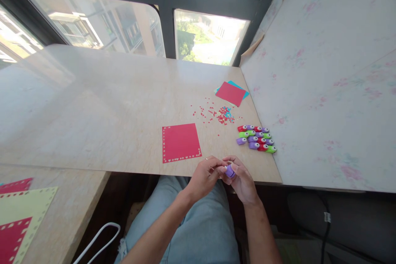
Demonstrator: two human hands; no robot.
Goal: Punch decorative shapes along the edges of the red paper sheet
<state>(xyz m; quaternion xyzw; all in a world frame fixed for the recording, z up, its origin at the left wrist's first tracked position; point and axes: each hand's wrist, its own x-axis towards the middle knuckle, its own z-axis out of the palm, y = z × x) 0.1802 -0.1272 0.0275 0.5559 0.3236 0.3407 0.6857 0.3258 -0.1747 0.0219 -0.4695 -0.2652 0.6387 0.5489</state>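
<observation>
Over my lap at the table's front edge, my right hand (244, 181) is wrapped round a small purple craft paper punch (229, 171). My left hand (206, 175) meets it from the other side, its fingers pinched together at the punch's near end. Whatever lies between those left fingertips is too small to tell. Just beyond my left hand lies a red paper sheet (182, 143), with small punched holes along its left and bottom edges and a few at the top left. Several red, green and purple punches (257, 139) sit in rows to the right.
Red and blue paper bits (225, 114) are scattered beyond the sheet. A stack of coloured paper (231, 93) lies near the papered wall (328, 90). Punched red and yellow sheets (27, 206) rest on a lower-left surface. A white cable (108, 226) loops beside my leg.
</observation>
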